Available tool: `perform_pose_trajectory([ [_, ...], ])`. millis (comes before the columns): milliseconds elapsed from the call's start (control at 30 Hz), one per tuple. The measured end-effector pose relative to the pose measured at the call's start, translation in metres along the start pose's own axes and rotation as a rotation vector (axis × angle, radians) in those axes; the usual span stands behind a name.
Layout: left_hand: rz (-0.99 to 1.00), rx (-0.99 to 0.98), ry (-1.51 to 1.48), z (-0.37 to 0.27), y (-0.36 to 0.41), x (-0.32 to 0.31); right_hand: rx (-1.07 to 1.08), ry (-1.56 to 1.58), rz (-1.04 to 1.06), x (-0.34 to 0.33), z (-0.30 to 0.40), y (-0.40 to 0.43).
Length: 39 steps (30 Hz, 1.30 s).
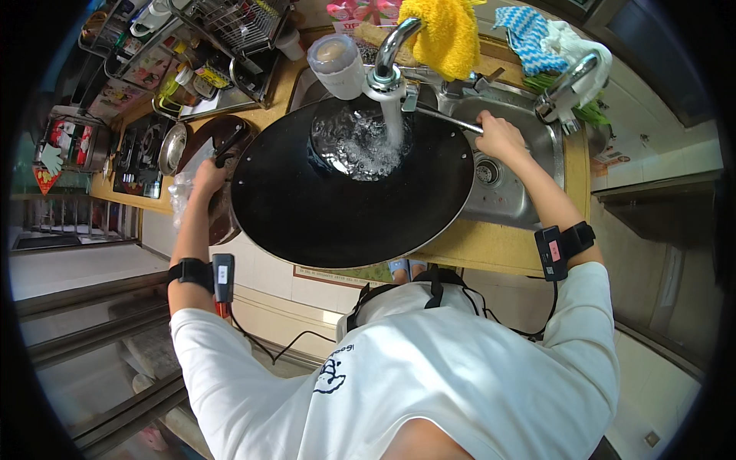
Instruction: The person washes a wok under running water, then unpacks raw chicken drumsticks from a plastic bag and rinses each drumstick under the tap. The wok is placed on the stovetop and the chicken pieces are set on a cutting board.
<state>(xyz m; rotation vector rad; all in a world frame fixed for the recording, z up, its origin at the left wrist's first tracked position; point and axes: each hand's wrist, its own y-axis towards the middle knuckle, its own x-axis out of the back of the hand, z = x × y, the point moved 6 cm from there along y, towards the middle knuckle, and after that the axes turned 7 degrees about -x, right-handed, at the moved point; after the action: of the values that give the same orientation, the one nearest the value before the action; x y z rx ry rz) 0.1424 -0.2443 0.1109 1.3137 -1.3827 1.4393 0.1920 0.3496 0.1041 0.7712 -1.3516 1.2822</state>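
A large black wok (345,218) is tilted over the left side of the sink, with water pooling at its far side. A stream of water (393,126) runs into it from the chrome faucet (386,72). My left hand (209,179) is closed around a black handle (221,160) at the wok's left rim; the join is partly hidden. Over the right basin, my right hand (499,137) grips the end of a thin metal handle (451,119). That handle runs toward the wok's far side, and its other end is hidden behind the faucet.
The steel right basin (517,198) has a drain strainer (487,172). Left of the wok lies a round brown cutting board (221,221), with a plastic bag (181,195) beside it. A yellow cloth (443,40) hangs behind the faucet. A second faucet (566,95) stands right.
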Motion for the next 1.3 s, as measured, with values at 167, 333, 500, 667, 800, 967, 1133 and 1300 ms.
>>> perform_pose_trajectory([
  [167,-0.065,-0.247,-0.047,0.009,-0.024,0.059,0.037,0.109,0.101,-0.013,0.008,-0.016],
  [333,-0.108,-0.145,0.069,-0.001,-0.034,0.137,0.036,0.238,0.225,-0.054,0.021,-0.025],
  [500,-0.172,-0.199,0.253,-0.049,-0.036,0.232,0.060,0.468,0.424,-0.110,0.048,-0.039],
  [667,-0.192,-0.213,0.264,-0.092,-0.043,0.282,0.119,0.625,0.502,-0.136,0.074,-0.042],
  [800,-0.243,-0.216,0.300,-0.116,-0.050,0.307,0.136,0.680,0.524,-0.144,0.085,-0.040],
  [967,-0.242,-0.196,0.345,-0.123,-0.052,0.320,0.180,0.690,0.514,-0.148,0.093,-0.041],
  [1133,-0.365,-0.372,0.309,-0.094,-0.047,0.313,0.164,0.604,0.506,-0.132,0.090,-0.046],
  [1300,-0.138,-0.161,0.245,-0.026,-0.044,0.243,0.117,0.418,0.306,-0.068,0.061,-0.041],
])
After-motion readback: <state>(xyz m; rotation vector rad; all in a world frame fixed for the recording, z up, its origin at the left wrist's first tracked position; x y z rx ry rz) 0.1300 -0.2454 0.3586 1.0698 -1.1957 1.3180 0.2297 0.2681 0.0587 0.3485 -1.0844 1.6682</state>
